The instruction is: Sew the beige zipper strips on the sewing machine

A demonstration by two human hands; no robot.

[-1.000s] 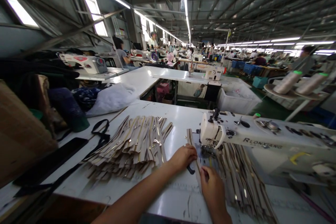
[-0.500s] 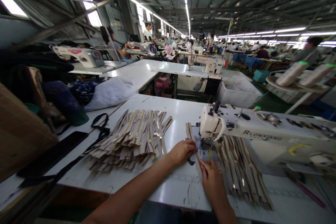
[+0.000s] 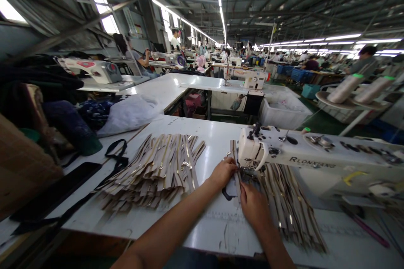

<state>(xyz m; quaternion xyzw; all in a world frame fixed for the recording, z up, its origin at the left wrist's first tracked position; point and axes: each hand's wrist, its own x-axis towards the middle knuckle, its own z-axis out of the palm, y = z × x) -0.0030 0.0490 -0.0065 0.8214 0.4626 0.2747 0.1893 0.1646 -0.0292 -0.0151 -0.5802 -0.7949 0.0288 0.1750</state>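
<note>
A beige zipper (image 3: 233,149) runs lengthwise beside the needle end of the white sewing machine (image 3: 284,147). My left hand (image 3: 223,172) is closed on its middle, fingers just left of the presser foot. Lower down, my right hand (image 3: 254,202) pinches the near part of the same zipper, thumb and fingertips together. To the left lies a fanned pile of beige zippers (image 3: 167,164) with gold-coloured teeth. A second bunch of zippers (image 3: 288,201) rests under the machine arm, to the right of my right hand. The needle itself is hidden.
Thread cones (image 3: 346,88) stand on a holder at the right. A purple-handled tool (image 3: 368,230) lies on the right of the table. Black straps (image 3: 116,151) and a white bag (image 3: 129,113) lie at the left. A white bin (image 3: 284,111) stands behind the machine.
The zipper has swung straighter and closer to the presser foot. Both hands have moved slightly forward with it, the left one also nearer the needle. The camera view has shifted a little.
</note>
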